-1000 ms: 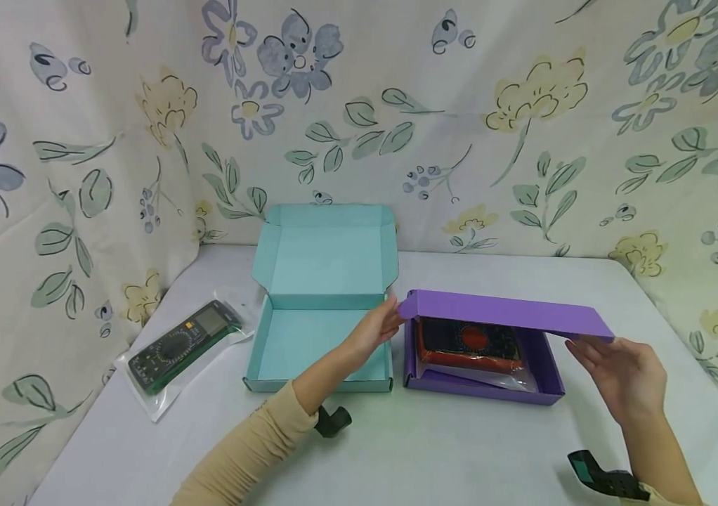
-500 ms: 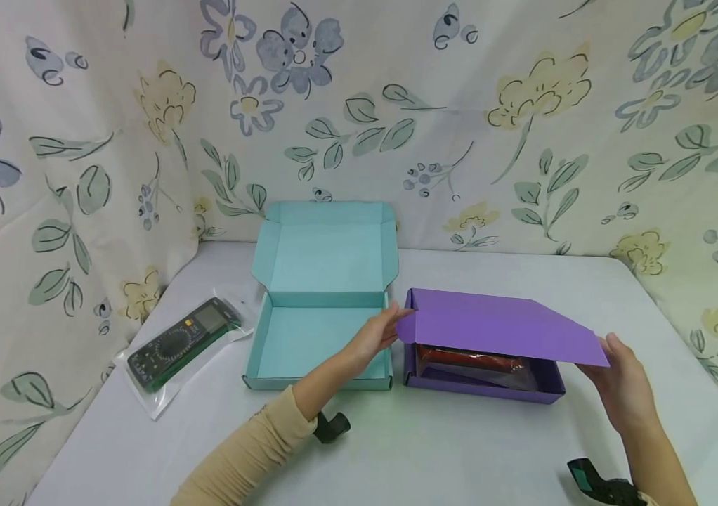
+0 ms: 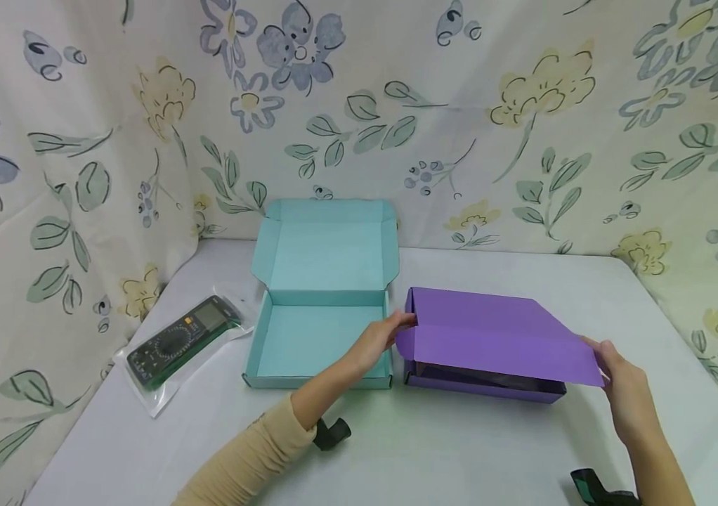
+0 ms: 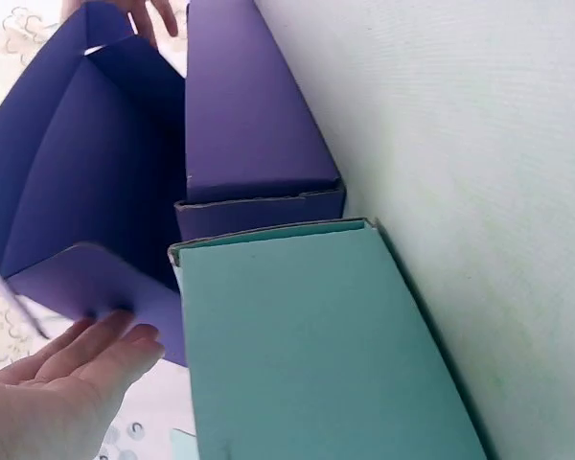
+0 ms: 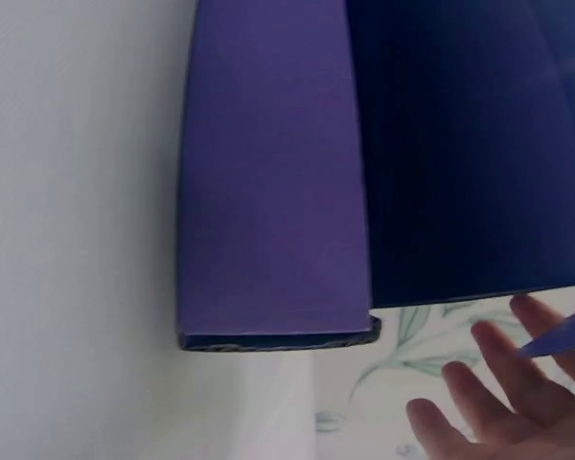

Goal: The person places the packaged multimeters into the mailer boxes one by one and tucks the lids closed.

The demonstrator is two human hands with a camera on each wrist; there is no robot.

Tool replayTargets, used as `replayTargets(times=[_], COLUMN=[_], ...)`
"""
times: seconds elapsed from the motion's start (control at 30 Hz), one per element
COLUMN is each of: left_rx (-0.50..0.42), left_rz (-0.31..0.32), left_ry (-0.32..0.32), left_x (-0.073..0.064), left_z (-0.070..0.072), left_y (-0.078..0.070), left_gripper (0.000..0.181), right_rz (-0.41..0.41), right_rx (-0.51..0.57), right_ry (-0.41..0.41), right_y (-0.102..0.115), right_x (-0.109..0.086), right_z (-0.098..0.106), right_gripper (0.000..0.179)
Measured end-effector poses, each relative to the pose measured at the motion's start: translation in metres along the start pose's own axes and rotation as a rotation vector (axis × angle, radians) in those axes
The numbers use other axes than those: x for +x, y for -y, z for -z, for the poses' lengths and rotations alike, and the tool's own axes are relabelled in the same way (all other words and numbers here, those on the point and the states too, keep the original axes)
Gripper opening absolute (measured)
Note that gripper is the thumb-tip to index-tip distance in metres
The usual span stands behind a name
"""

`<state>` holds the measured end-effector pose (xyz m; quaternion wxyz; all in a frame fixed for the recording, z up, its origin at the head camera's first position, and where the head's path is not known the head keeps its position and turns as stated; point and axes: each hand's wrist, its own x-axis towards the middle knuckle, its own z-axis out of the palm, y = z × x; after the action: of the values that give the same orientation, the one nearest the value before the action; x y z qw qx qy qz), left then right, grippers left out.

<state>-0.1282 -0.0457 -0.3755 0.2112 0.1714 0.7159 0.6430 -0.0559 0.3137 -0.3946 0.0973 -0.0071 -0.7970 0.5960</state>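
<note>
A purple cardboard box [image 3: 485, 389] stands on the right of the table, its lid [image 3: 492, 334] tilted low over the base with a narrow dark gap at the front. At the lid's left end, my left hand [image 3: 374, 346] touches the side flap [image 4: 101, 287] with extended fingers. My right hand [image 3: 627, 393] is at the lid's right edge; the right wrist view shows its fingers [image 5: 503, 355] spread and straight beside a flap tip [image 5: 563, 333]. The lid hides the box's contents. Left of it, a teal box [image 3: 321, 344] stands with its lid raised and nothing inside.
A black and green multimeter [image 3: 182, 341] in a clear plastic bag lies at the table's left. Floral cloth [image 3: 359, 161] hangs behind the white table [image 3: 447, 457]. The teal box is close beside the purple one.
The purple lid has swung down and forward, covering the red-edged multimeter that showed inside. My right hand has moved down with it; my left has shifted slightly right along the flap.
</note>
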Motion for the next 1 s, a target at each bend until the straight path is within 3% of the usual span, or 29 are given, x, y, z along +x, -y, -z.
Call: replayTargets(times=[0.07,0.23,0.67,0.83,1.0], left_rx=[0.008,0.03,0.046,0.07,0.192], left_rz=[-0.004,0.014,0.086,0.1,0.121], left_ry=[0.0,0.0,-0.029,-0.011,0.017], left_x=[-0.002,-0.004,-0.007,-0.013,-0.021], left_z=[0.0,0.0,-0.009,-0.011,-0.013], left_y=[-0.002,-0.004,0.006,0.006,0.001], left_gripper=[0.06,0.059,0.055,0.056,0.057], right_rz=[0.018,0.028,0.008,-0.063,-0.104], right_rx=[-0.028,0.064,0.09,-0.012,-0.115], right_ry=[-0.001,0.011,0.048,0.071,0.076], right_y=[0.002,0.003,-0.006,-0.01,-0.011], right_x=[0.001,0.0,-0.009,-0.014,-0.021], right_z=[-0.001,-0.002,-0.004,-0.003,-0.001], right_gripper=[0.04,0.039,0.035,0.034,0.036])
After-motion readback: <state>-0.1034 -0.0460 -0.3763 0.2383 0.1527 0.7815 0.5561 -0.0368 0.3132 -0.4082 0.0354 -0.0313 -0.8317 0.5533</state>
